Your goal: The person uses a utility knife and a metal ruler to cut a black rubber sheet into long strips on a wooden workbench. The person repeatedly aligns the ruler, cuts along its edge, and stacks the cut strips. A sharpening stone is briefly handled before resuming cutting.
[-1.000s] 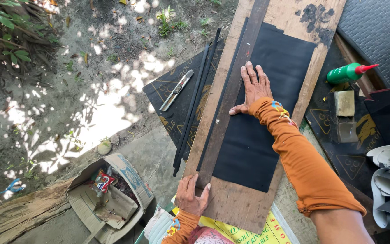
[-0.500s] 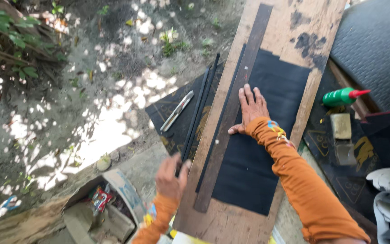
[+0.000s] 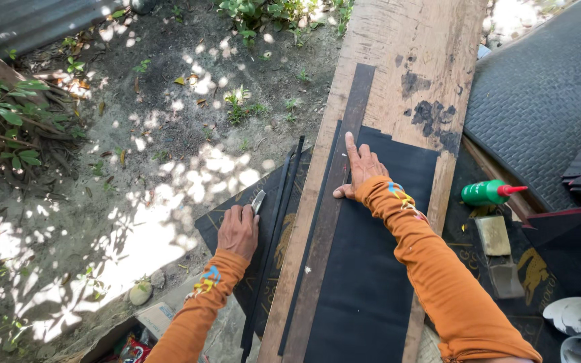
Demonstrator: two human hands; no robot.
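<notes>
Two hands are seen: left hand (image 3: 238,232) fingers closed on a utility knife (image 3: 257,201); right hand (image 3: 361,168) fingers spread flat, pressed on black sheet (image 3: 364,282).

There is one camera, worn on the person's head. It looks almost straight down from close above the long wooden plank (image 3: 405,81) and both arms. The dirt ground (image 3: 136,168) fills the left side of the view.
</notes>
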